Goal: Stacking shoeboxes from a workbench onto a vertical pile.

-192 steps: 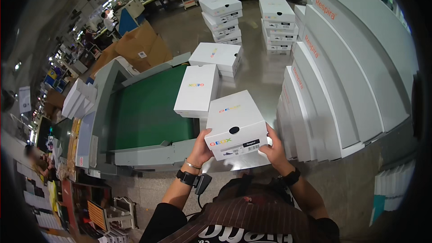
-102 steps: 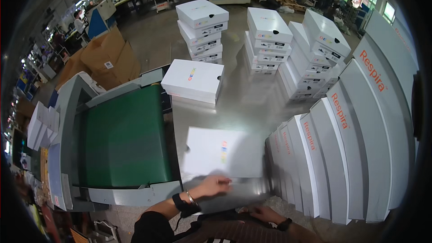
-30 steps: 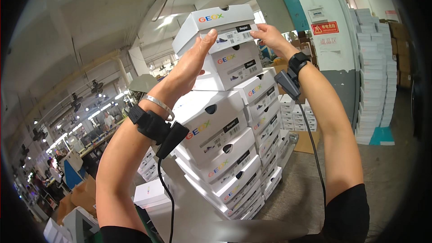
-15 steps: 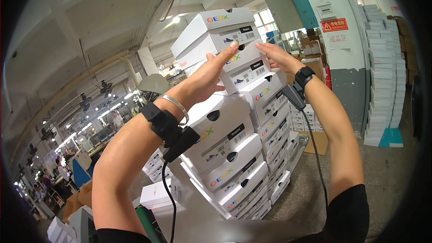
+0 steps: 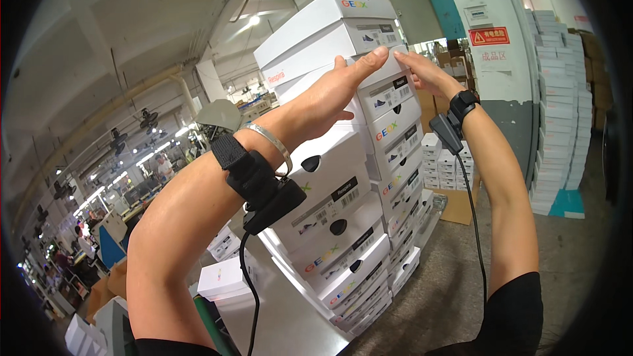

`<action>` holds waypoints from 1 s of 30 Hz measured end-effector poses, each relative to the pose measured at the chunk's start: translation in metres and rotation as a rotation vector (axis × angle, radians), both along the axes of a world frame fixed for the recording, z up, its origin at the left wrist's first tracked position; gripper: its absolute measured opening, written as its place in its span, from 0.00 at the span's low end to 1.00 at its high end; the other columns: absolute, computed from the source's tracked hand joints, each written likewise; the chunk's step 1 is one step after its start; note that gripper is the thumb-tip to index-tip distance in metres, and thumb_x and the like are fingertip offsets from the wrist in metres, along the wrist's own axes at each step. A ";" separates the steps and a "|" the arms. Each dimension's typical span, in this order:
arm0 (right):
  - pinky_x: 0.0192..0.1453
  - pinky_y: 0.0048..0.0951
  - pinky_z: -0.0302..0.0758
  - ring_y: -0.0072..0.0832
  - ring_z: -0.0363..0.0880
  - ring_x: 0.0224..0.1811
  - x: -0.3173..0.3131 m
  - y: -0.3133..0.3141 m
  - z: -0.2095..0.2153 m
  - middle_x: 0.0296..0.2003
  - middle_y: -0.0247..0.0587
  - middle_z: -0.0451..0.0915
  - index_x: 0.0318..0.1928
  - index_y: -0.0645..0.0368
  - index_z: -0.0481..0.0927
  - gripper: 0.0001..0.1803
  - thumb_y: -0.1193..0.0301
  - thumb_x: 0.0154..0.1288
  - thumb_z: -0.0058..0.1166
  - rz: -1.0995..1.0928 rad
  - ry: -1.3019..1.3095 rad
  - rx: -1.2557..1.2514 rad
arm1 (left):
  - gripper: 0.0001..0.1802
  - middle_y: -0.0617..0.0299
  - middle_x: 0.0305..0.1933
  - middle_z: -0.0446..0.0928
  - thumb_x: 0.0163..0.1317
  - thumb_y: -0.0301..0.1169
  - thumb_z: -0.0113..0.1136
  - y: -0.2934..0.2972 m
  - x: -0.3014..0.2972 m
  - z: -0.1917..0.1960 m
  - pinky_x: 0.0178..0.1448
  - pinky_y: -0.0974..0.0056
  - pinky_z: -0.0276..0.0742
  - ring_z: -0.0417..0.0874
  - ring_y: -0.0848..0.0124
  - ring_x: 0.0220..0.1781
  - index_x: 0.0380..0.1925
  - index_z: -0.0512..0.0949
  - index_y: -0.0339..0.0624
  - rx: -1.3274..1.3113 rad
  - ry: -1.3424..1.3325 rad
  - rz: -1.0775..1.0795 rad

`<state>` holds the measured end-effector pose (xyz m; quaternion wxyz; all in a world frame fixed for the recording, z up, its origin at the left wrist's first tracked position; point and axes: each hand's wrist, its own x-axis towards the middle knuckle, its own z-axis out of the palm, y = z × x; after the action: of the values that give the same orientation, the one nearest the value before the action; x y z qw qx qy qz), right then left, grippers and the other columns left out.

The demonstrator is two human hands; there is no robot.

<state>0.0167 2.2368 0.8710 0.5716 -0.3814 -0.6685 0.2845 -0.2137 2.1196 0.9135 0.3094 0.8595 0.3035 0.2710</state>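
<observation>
Two white shoeboxes sit one upon the other atop the right column of a tall stack. My left hand (image 5: 343, 86) lies along the left side of the lower shoebox (image 5: 388, 95), its thumb stretched over the front. From the right, my right hand (image 5: 428, 74) grips the same box near its upper front corner; some of its fingers are hidden behind it. The upper shoebox (image 5: 330, 33), with its lid on, rests above both hands. Below my left forearm stands the left column, topped by a larger white shoebox (image 5: 330, 181).
The stack stands at the edge of a pale metal table (image 5: 297, 320), with a small white box (image 5: 224, 281) left of it. More white boxes (image 5: 557, 112) are piled by a pillar (image 5: 494, 92) at right. A cable hangs from the device on each wrist.
The two upper boxes have shifted right and turned, showing more of their left long side. Both hands have moved right with them, still at the lower one's sides.
</observation>
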 end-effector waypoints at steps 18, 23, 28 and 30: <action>0.14 0.23 0.52 0.18 0.57 0.12 0.168 -0.019 -0.455 0.11 0.26 0.59 0.14 0.48 0.61 0.14 0.70 0.57 0.36 -0.188 -0.006 -0.556 | 0.47 0.47 0.62 0.52 0.50 0.55 0.52 -0.023 -0.442 -0.145 0.59 0.52 0.54 0.52 0.56 0.63 0.58 0.50 0.30 -0.054 -0.438 1.199; 0.31 0.34 0.70 0.31 0.73 0.25 0.114 -0.129 -0.635 0.24 0.40 0.76 0.26 0.54 0.76 0.08 0.64 0.45 0.51 0.400 -1.469 -0.210 | 0.36 0.51 0.43 0.69 0.49 0.51 0.54 0.013 -0.609 -0.392 0.36 0.54 0.67 0.69 0.61 0.40 0.48 0.63 0.30 -0.363 -0.681 1.407; 0.51 0.34 0.61 0.32 0.66 0.47 0.057 -0.266 -0.769 0.42 0.38 0.72 0.41 0.56 0.73 0.15 0.61 0.58 0.40 0.686 -1.382 -0.055 | 0.34 0.53 0.39 0.70 0.45 0.50 0.59 0.096 -0.563 -0.508 0.30 0.57 0.66 0.70 0.61 0.35 0.44 0.68 0.31 -0.653 -0.734 1.593; 0.55 0.34 0.59 0.32 0.64 0.52 -0.012 -0.298 -0.758 0.45 0.37 0.71 0.44 0.56 0.72 0.17 0.61 0.61 0.38 0.780 -1.353 -0.042 | 0.30 0.55 0.32 0.70 0.44 0.50 0.60 0.116 -0.569 -0.550 0.25 0.62 0.64 0.70 0.65 0.28 0.36 0.71 0.33 -0.732 -0.898 1.677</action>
<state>0.0043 1.9392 0.1132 -0.1089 -0.2201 -0.9519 0.1833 -0.7830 2.2361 0.3632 0.3491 0.0418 0.7281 0.5884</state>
